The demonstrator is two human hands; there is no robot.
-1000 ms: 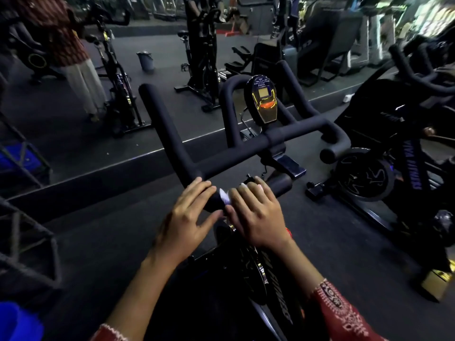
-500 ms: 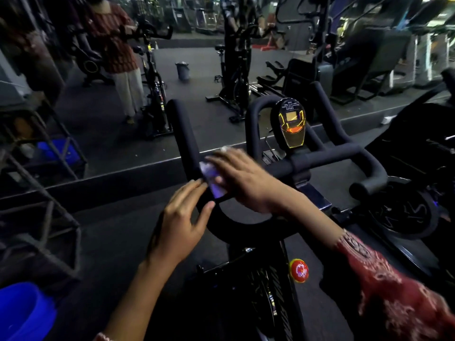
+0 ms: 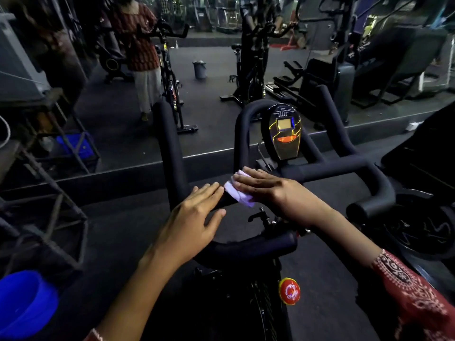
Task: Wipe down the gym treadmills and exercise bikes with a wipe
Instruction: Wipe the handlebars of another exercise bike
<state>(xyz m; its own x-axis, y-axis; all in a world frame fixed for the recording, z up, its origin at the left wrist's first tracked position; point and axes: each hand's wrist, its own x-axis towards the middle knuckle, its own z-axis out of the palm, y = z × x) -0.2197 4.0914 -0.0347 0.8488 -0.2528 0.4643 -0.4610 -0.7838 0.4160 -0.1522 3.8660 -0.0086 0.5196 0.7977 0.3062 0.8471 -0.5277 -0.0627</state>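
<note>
Person's right hand (image 3: 273, 193) is pressing a small white folded wipe (image 3: 238, 190) flat onto the black foam-padded handlebar (image 3: 330, 168) of the exercise bike, fingers extended and close together, palm down, wipe pinned under fingertips w/ its near edge sticking out. Left hand (image 3: 194, 217) is resting open on the same bar just beside the wipe, fingers straight and together, thumb splayed, holding nothing, looks like it's bracing the bar. Wipe is sitting on the cross section between the left upright horn and the centre loop, just left of the oval gold-and-black console w/ small grey screen (image 3: 285, 131). Handling, imo: wipe is thin, limp, light, prob damp, so it'll bunch or slide out unless kept under flat finger pressure; better wrapping it round the tube and gripping than pushing from the top. Foam is soft and grippy, so expect drag, not glide. Bar itself is rigid, fixed to frame, fine to lean on. Console looks like the fragile bit, go light there. Red round knob (image 3: 289, 291) is sitting lower on the frame; blue plastic bucket (image 3: 22, 303) on floor bottom left, contents can't tell.
</note>
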